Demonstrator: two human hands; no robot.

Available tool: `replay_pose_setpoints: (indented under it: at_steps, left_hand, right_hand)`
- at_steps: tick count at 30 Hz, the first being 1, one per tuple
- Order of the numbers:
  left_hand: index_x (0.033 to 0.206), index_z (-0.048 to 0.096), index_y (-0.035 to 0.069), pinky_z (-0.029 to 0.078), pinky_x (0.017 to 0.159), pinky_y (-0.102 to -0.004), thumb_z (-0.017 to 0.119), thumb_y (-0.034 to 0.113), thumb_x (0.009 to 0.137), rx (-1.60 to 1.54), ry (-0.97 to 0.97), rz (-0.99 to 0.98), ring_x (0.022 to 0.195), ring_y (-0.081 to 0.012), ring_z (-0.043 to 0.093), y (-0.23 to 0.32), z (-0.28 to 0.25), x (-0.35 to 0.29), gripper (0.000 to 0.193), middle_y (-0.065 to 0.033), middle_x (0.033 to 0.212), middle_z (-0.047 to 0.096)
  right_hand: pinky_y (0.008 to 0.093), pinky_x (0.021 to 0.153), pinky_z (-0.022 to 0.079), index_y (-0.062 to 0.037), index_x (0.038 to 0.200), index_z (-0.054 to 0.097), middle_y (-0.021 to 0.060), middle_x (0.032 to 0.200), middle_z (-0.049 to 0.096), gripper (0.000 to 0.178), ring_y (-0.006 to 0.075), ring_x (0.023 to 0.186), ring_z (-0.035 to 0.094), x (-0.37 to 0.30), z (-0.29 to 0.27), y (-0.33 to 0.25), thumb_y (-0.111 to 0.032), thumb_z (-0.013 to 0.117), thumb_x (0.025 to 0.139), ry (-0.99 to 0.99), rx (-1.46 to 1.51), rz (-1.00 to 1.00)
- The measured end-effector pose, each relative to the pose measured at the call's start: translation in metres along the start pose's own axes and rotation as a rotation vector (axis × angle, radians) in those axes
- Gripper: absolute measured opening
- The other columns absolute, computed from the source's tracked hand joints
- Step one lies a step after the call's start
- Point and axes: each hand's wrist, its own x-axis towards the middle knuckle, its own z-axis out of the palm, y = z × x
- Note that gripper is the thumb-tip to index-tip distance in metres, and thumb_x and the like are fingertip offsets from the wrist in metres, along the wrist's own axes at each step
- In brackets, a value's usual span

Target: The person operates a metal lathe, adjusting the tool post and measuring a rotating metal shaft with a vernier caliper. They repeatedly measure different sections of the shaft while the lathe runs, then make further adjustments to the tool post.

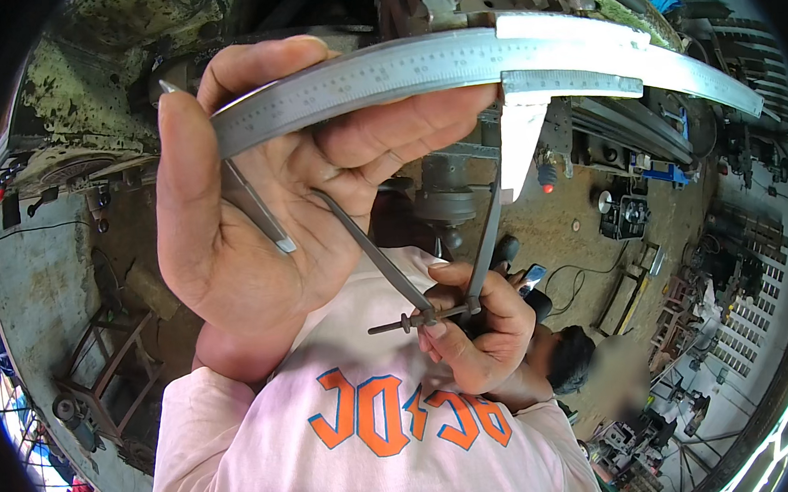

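Observation:
My left hand (251,192) is closed around the beam of a long steel vernier caliper (353,83), held level across the upper view. Its fixed jaw (261,205) points down in front of my palm, while the sliding jaw (523,143) hangs well to the right, so the jaws stand wide apart. Lower down, my right hand (484,331) pinches a two-legged caliper (381,261) by its adjusting screw and nut. Its legs spread upward. One tip is over my left palm; the other is close to the sliding jaw, though contact cannot be made out.
Behind the vernier caliper is a greasy machine (94,75) with metal parts. A dark metal frame (112,370) stands at left. Near my right hand, another person (569,357) sits low beside a lit phone (533,278). Tools and machine parts line the right side.

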Motion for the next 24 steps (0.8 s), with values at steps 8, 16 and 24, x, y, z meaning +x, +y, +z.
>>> replay_pose_setpoints:
  at_steps: [8,16,24]
  left_hand:
    - [0.156,0.033,0.004,0.016,0.124,-0.0687,0.017,0.049,0.112,-0.069,0.043,0.01,0.146,-0.055,0.034,-0.002,0.003,0.001,0.065,-0.031,0.16,0.035]
    - [0.142,0.052,-0.001,0.032,0.12,-0.0653,0.03,0.044,0.112,-0.09,0.396,0.163,0.137,-0.0517,0.049,0.026,-0.006,-0.008,0.058,-0.0344,0.144,0.053]
    - [0.126,0.063,0.004,0.049,0.11,-0.0565,0.049,0.04,0.109,-0.018,0.773,0.16,0.123,-0.041,0.066,0.056,-0.038,-0.06,0.043,-0.0252,0.128,0.067]
  right_hand:
    - [0.0207,0.065,0.052,0.0116,0.13,0.06,0.0123,0.09,0.074,0.045,0.0114,0.074,0.071,0.002,-0.001,0.0,0.01,0.065,0.086,-0.015,0.011,-0.01]
    - [0.0232,0.053,0.048,0.0057,0.138,0.054,0.011,0.096,0.069,0.045,0.011,0.063,0.062,0.021,-0.03,0.013,0.006,0.063,0.093,0.168,0.244,0.021]
    - [0.0286,0.06,0.052,0.0002,0.144,0.051,0.011,0.109,0.07,0.049,0.0158,0.08,0.066,0.117,-0.126,0.035,0.004,0.06,0.096,0.62,0.319,-0.143]
